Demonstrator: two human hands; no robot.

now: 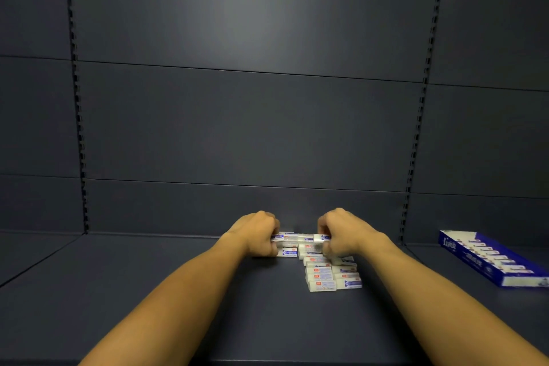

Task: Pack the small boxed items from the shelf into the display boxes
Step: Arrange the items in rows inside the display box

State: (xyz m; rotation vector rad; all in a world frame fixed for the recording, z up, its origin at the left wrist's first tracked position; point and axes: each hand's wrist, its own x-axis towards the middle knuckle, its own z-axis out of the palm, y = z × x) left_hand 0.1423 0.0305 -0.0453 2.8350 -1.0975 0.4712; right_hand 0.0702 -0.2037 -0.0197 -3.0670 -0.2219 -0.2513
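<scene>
Two hands are at work at the back of a cluster of small boxed items (319, 276) that lies on the dark shelf (148, 291). We take the cluster as our landmark. Our left hand (258, 236) is at its far left corner, fingers curled round a white-and-blue box in the rear row; our right hand (341, 235) is at its far right corner, fingers and thumb pinching another box of that same row. Between the two hands the rear row runs crosswise, and nearer to us two short columns of boxes, some with red marks and some with blue, lie flat and touching one another.

We judge that we are in the gathering step: a row is being gripped from both ends, not yet lifted clear of the cluster. The display box (490, 258), blue and white, lies well to the right of the cluster on the neighbouring shelf bay, with a row of items already showing in it. The next move, as we read it, calls for squeezing the row evenly from both ends so no box slips out of the middle, raising it level, and carrying it rightward to the display box. Loose boxes in front could be nudged on the way.

The shelf is matt dark grey. Behind the cluster rises a panelled back wall (237, 113) of the same grey, with slotted uprights (77, 116) on either side.
</scene>
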